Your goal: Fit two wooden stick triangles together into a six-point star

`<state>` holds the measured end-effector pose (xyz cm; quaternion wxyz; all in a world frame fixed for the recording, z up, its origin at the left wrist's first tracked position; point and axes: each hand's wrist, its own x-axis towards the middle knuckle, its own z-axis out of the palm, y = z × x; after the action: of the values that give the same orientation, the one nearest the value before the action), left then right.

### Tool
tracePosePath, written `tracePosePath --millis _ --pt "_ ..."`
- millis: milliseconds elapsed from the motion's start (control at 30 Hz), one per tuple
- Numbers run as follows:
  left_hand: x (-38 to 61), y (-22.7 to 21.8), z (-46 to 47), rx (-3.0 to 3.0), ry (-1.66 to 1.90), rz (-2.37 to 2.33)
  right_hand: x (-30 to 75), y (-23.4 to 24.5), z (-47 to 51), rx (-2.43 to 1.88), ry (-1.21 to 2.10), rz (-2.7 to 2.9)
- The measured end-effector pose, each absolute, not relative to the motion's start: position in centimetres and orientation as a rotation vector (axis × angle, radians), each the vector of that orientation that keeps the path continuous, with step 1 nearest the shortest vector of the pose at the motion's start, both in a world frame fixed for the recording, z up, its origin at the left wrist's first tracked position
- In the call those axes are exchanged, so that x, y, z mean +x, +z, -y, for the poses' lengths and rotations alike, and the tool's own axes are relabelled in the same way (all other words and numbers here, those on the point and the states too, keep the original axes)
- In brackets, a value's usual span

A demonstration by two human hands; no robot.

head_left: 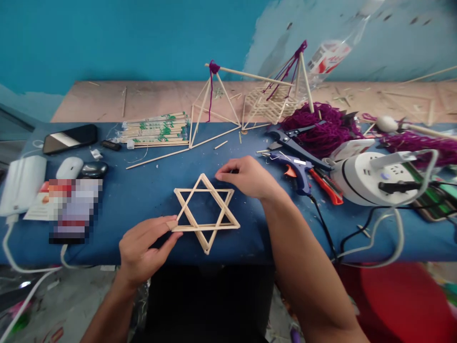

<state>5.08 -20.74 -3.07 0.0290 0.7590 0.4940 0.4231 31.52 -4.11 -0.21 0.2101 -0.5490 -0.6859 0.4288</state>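
A six-pointed star made of thin wooden sticks (206, 213) lies flat on the blue table cover (150, 200) near the front edge. My left hand (143, 250) pinches the star's lower left point between thumb and forefinger. My right hand (248, 177) rests just above the star's upper right point, fingers curled and pinched together on something small that I cannot make out.
A blue glue gun (294, 169), black scissors (291, 140) and a red cutter (326, 186) lie right of my hand. A white power hub (367, 178), purple yarn (321, 126), a stick frame (250, 95), packed chopsticks (155, 129), a phone (69, 138) and a mouse (69, 167) surround them.
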Motion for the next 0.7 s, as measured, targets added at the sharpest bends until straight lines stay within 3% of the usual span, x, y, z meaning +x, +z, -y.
tracePosePath --millis 233,367,700 --pt "4.9 -2.9 20.6 2.333 1.276 -1.488 33.8 -0.5 4.5 -1.546 0.787 1.106" --pt "4.7 -2.8 20.4 2.365 1.271 -1.490 34.2 0.2 4.5 -1.490 0.595 0.993" --pt "9.9 1.0 16.9 2.495 1.120 -1.269 32.7 -0.6 4.8 -1.304 0.853 1.136"
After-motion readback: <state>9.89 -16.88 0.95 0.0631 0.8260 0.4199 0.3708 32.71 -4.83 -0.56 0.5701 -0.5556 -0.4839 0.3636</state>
